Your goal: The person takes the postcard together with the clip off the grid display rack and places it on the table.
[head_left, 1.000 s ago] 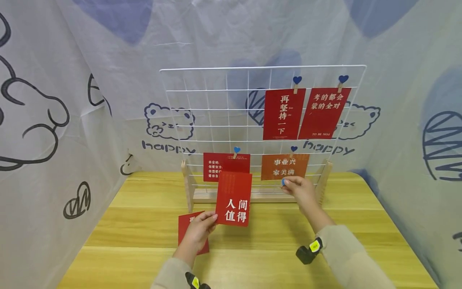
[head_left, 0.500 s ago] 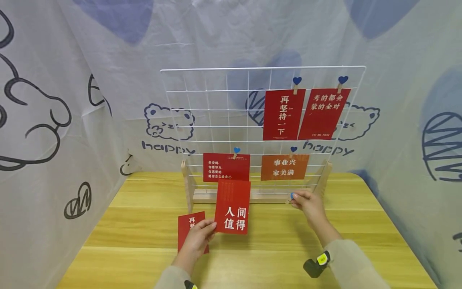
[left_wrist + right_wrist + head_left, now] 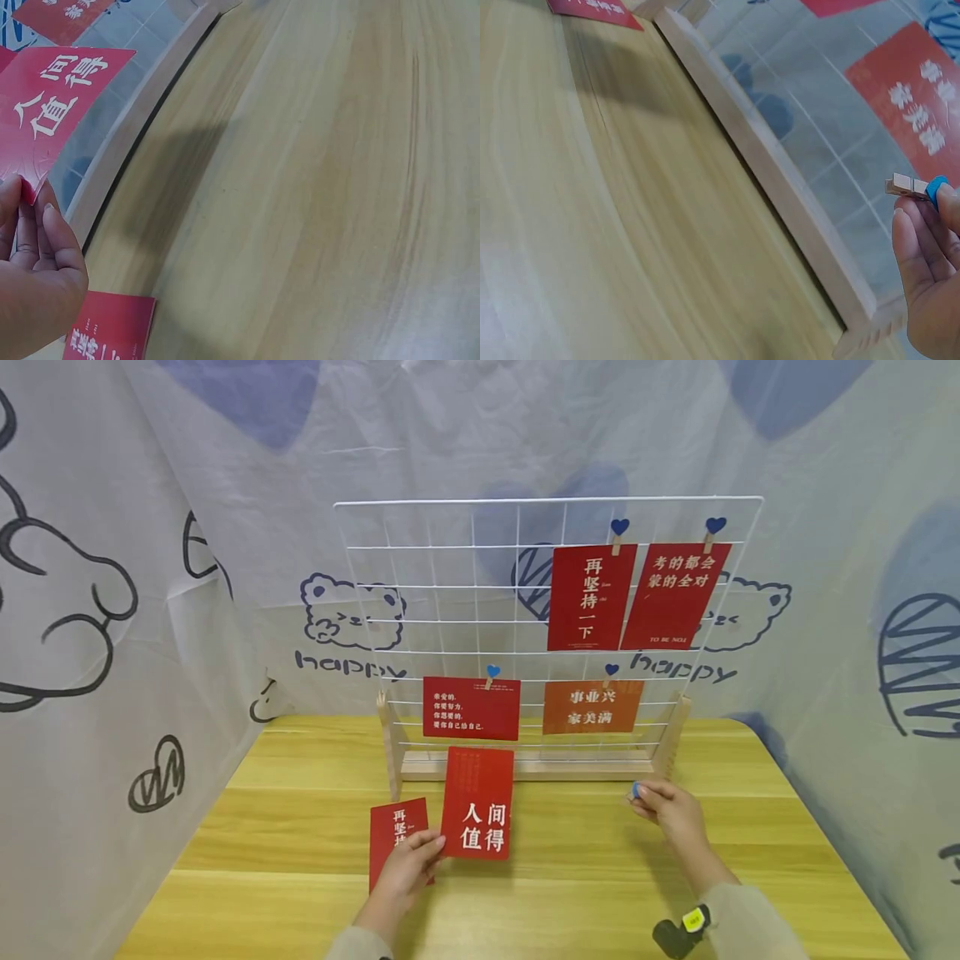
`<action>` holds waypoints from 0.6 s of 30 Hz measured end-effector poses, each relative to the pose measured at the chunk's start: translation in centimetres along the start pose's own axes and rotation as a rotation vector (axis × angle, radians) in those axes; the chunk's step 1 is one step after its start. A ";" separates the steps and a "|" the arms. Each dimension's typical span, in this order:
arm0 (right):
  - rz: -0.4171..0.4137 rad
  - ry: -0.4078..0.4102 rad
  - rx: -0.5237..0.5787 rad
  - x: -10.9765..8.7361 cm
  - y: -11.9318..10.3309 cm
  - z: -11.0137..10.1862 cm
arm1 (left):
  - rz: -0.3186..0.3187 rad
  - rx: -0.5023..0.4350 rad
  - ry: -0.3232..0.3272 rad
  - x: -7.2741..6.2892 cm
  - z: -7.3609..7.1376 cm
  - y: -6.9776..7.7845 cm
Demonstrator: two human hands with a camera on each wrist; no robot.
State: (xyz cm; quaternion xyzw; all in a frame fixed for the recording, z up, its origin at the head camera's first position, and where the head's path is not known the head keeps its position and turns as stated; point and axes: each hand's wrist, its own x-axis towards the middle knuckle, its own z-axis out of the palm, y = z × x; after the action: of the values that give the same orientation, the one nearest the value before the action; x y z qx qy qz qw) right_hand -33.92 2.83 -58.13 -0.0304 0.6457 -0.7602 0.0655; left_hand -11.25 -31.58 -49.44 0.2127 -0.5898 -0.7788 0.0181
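Observation:
My left hand pinches the lower left corner of a red card with white characters, holding it upright over the table. In the left wrist view the thumb and fingertips grip that card at its corner. My right hand pinches a small wooden clothespin by its blue end, to the right of the card and in front of the rack. Partly behind my left hand, a second red card lies on the table.
A white wire grid rack stands in a wooden base. Heart clothespins hold two red cards at its upper right, a red card lower left and an orange card lower right. A printed curtain hangs behind the wooden table.
My left hand has lowered the red card toward me, uncovering the clipped red card behind it. My right hand has moved down and to the right with the clothespin, away from the orange card.

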 end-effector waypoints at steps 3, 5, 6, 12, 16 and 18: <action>0.022 0.031 0.004 -0.5 -0.1 -0.7 | -0.008 0.000 -0.003 -0.2 -0.1 -0.3; 0.041 0.021 0.022 -1.0 -0.3 -1.2 | -0.012 0.001 -0.006 -0.3 -0.2 -0.4; 0.052 0.020 0.032 -1.2 -0.4 -1.4 | -0.010 0.002 -0.008 -0.3 -0.2 -0.5; 0.112 0.075 0.035 -2.3 -0.8 -2.5 | -0.015 -0.011 0.008 -0.4 -0.4 -1.0; 0.126 0.114 0.033 -2.8 -1.0 -2.9 | -0.022 -0.018 0.020 -0.4 -0.6 -1.3; 0.129 0.127 0.046 -3.0 -1.1 -3.1 | -0.027 -0.012 0.025 -0.4 -0.6 -1.4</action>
State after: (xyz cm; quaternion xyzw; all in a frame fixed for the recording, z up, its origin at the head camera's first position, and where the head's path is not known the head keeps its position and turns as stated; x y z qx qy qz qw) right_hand -31.40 6.47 -57.42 0.0609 0.6315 -0.7694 0.0742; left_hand -10.38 -31.61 -50.78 0.2301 -0.5821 -0.7797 0.0162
